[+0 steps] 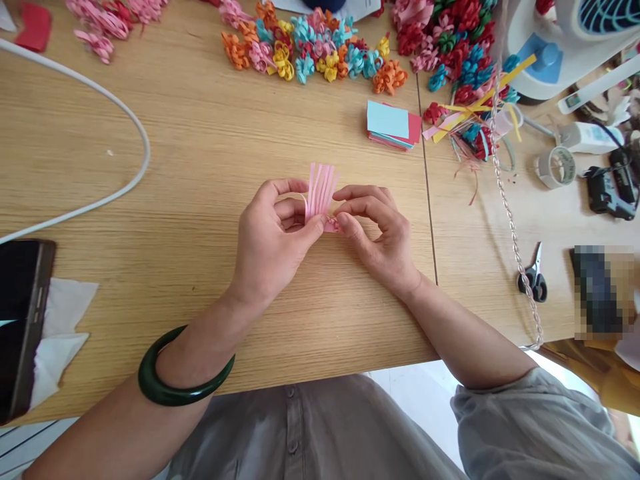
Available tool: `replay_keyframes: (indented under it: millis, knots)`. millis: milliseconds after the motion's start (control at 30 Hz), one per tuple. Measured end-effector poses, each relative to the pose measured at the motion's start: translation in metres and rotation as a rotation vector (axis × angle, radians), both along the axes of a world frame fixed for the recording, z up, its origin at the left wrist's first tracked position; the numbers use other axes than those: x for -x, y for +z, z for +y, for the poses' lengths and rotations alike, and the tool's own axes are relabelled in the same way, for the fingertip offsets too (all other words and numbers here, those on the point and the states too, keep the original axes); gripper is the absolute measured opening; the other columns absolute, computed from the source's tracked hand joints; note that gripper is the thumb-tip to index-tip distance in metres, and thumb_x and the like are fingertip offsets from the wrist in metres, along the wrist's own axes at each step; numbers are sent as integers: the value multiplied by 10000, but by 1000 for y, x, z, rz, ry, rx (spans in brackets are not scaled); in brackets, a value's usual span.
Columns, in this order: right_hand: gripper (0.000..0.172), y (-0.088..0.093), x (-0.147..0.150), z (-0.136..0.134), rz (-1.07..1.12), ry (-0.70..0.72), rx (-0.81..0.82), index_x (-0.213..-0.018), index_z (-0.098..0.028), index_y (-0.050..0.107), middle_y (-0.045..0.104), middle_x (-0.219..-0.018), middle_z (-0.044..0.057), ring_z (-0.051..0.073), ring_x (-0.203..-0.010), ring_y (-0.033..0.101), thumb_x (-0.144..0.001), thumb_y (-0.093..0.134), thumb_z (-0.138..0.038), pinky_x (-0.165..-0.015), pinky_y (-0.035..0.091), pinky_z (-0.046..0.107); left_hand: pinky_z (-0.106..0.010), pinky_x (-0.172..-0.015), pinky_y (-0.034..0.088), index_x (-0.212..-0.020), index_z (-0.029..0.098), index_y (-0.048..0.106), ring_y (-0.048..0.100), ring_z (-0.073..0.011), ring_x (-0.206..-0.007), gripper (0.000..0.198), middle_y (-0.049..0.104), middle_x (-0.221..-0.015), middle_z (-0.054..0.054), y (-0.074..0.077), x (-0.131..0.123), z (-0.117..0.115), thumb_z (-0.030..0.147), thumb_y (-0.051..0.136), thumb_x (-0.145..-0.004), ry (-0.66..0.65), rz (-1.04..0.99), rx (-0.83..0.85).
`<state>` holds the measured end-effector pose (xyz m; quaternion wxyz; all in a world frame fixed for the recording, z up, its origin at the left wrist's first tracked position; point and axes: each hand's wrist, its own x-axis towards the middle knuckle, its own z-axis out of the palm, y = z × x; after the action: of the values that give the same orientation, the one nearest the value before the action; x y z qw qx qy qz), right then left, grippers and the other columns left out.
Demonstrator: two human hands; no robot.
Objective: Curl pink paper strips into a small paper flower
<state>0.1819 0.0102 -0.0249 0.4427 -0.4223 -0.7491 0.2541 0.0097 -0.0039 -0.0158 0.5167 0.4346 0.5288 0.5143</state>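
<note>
- My head view looks down on a wood-grain table [165, 280]; a dark seam [427, 193] runs through it on the right, and pale floor [425, 387] shows past the near edge.
- Along the far side I see looped paper flowers [310, 47] in orange, blue, yellow and pink, with a white appliance [570, 33] in the far right corner.
- A stack of blue and red paper [389, 121] lies just left of the seam, scissors [539, 283] right of it, a phone [23, 327] at the left edge.
- The fringed pink paper [320, 190] is over the table's middle: narrow strips point away, slightly fanned, with small curled loops at its lower right end.
- My left hand [270, 240] pinches its base under the thumb.
- My right hand [380, 233] pinches the looped end between thumb and index finger.
</note>
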Motion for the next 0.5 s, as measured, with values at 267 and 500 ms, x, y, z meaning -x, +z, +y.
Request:
replay_keyframes:
  millis: [267,500]
  knots:
    - [96,1,3,-4,68,29,86,-989,-232,692,761,-1080,54,179,-1051,672,-988,672,-326,-890,596,360,-318,-842,643,-1052,236,558,778,-180,-818,386,754,-864,28,4,-1,0,203,822,-773,-6,-8,38]
    - [69,-6,5,-3,43,-34,79,-968,-208,671,714,-921,21,141,-843,638,-968,668,-277,-803,568,327,-399,-967,621,-1256,178,605,786,-220,-912,474,798,-914,-19,-1,-3,0,252,790,-826,-36,-56,99]
